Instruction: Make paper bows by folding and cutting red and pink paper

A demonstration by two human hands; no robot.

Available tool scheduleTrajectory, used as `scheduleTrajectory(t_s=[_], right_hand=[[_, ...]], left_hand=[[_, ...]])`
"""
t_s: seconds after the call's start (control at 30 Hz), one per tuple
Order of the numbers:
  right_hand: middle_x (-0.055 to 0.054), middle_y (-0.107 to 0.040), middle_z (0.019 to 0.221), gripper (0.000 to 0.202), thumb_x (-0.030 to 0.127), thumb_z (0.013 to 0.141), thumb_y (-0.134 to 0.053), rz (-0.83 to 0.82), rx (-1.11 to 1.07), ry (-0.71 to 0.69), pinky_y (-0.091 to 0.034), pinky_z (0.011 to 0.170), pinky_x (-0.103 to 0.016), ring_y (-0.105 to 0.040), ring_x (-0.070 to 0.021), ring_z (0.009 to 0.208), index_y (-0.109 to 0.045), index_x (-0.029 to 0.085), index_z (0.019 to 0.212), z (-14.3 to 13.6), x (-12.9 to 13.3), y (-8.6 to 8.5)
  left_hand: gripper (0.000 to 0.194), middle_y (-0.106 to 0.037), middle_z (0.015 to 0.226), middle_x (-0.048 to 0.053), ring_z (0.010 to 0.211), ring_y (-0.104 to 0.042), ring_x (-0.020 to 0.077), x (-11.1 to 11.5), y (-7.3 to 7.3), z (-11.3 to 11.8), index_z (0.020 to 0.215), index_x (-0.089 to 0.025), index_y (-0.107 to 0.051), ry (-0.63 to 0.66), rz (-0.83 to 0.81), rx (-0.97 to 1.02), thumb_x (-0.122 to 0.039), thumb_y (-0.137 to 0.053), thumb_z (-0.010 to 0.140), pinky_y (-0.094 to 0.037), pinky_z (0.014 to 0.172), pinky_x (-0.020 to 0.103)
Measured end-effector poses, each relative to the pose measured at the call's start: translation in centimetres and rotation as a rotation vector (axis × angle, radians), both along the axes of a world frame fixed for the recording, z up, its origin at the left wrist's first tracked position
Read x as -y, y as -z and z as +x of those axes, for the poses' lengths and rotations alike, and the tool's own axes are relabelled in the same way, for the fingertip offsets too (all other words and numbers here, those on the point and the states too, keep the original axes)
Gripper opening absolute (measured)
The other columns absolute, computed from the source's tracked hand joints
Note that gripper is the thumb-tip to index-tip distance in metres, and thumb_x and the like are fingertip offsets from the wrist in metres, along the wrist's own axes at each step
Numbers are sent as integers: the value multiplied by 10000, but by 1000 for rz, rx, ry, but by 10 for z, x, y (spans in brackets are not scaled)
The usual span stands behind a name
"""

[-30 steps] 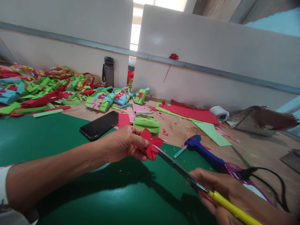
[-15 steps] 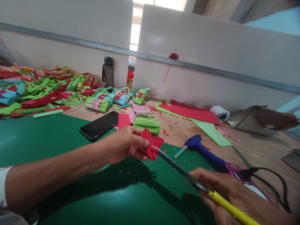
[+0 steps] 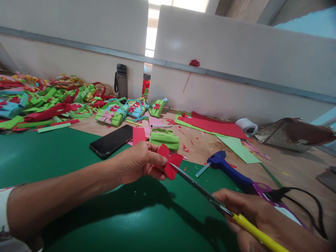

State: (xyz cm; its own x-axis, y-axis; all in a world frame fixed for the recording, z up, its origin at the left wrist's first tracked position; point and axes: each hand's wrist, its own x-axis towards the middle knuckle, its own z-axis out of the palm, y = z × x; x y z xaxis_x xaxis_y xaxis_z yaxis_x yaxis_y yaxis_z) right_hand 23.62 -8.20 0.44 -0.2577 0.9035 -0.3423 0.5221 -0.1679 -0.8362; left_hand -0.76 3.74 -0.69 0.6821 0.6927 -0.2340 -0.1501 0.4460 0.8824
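My left hand (image 3: 138, 161) pinches a red paper flower (image 3: 175, 163) by its left side, between thumb and fingers, above the green mat. Yellow-handled scissors (image 3: 201, 190) are gripped in my right hand (image 3: 256, 211). Their long metal blades slant up and left, with the tip at the flower's centre; I cannot tell whether it cuts into the paper. Just behind the flower sits a small green paper bag (image 3: 165, 140), and left of that lies a red paper piece (image 3: 138, 135). A blue and purple glue gun (image 3: 233, 173) lies beyond my right hand.
A black phone (image 3: 112, 140) rests on the green mat (image 3: 39, 164). Several decorated paper bags and a heap of coloured strips (image 3: 52, 101) fill the left back. A dark bottle (image 3: 122, 81) stands by the partition. Red sheets (image 3: 217, 125), a white roll (image 3: 246, 126) and a handbag (image 3: 294, 134) lie right.
Almost nothing differs. Both hands keep their hold, and the scissors' tip stays at the flower's centre.
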Motion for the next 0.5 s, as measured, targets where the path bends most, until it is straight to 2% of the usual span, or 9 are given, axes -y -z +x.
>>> scheduleTrajectory(t_s=[0.23,0.37,0.43,0.5], right_hand=[[68,-534,475,381,454,630,-746,-8,26,-36,-210,365,-176,-410,-79,405,-601,219,893,2,-1,0],[57,-516,472,384,520,664,-673,-46,-12,-63,-206,362,-186,-412,-84,386,-576,238,906,7,2,1],[41,-528,528,395,559,683,-619,-69,-26,-65,-214,350,-192,-428,-86,373,-572,249,922,11,5,4],[25,-543,603,409,550,649,-641,-48,0,-65,-233,335,-197,-446,-89,372,-584,253,923,16,8,8]], left_hand=[[96,-658,585,54,511,-617,120,-1,1,0,639,-97,-617,5,9,-6,-131,-706,621,-540,522,206],[90,-668,591,62,513,-622,127,-1,1,0,637,-101,-616,22,23,-19,-137,-697,621,-538,523,218],[93,-673,600,66,535,-632,142,-1,1,0,643,-104,-620,20,27,-26,-144,-699,616,-538,526,233],[95,-659,579,52,536,-630,146,-1,2,0,630,-110,-618,6,31,-21,-146,-703,608,-537,521,242]])
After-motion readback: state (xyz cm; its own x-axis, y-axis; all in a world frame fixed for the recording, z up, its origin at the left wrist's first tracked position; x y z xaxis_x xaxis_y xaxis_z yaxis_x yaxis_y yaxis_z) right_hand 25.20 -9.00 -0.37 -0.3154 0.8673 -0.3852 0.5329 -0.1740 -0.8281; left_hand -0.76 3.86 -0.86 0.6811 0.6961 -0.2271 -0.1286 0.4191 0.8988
